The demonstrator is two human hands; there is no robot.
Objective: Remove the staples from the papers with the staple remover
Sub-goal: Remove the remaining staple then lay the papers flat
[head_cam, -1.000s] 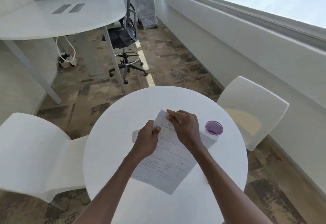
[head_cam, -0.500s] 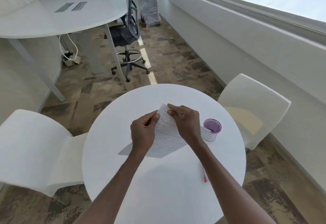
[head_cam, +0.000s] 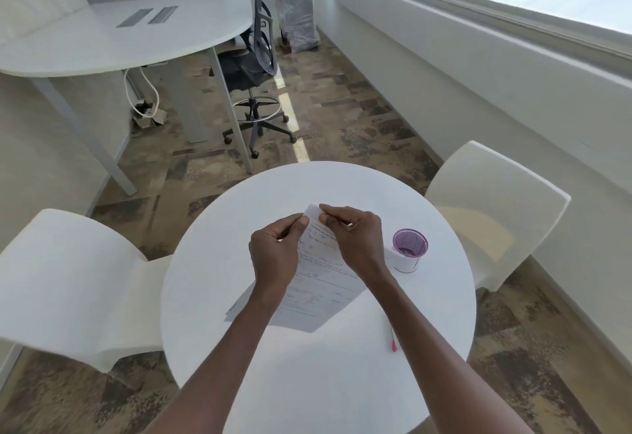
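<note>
Printed white papers [head_cam: 318, 291] are lifted off the round white table [head_cam: 318, 372], their top corner raised toward me. My left hand [head_cam: 273, 255] pinches the left side of that corner between thumb and fingers. My right hand [head_cam: 355, 238] pinches the same corner from the right, thumb and forefinger on the paper's tip. No staple remover is visible; if one is in a hand it is hidden. The staple itself is too small to make out.
A small white cup with a purple inside [head_cam: 408, 250] stands just right of my right hand. A pink pen [head_cam: 394, 341] lies by my right forearm. White chairs stand left [head_cam: 68, 283] and right [head_cam: 492, 214] of the table; a desk [head_cam: 113, 40] and office chair [head_cam: 253, 67] are beyond.
The papers lay flat on the table a second ago; both hands have lifted the top corner, so the sheets now hang tilted above the tabletop.
</note>
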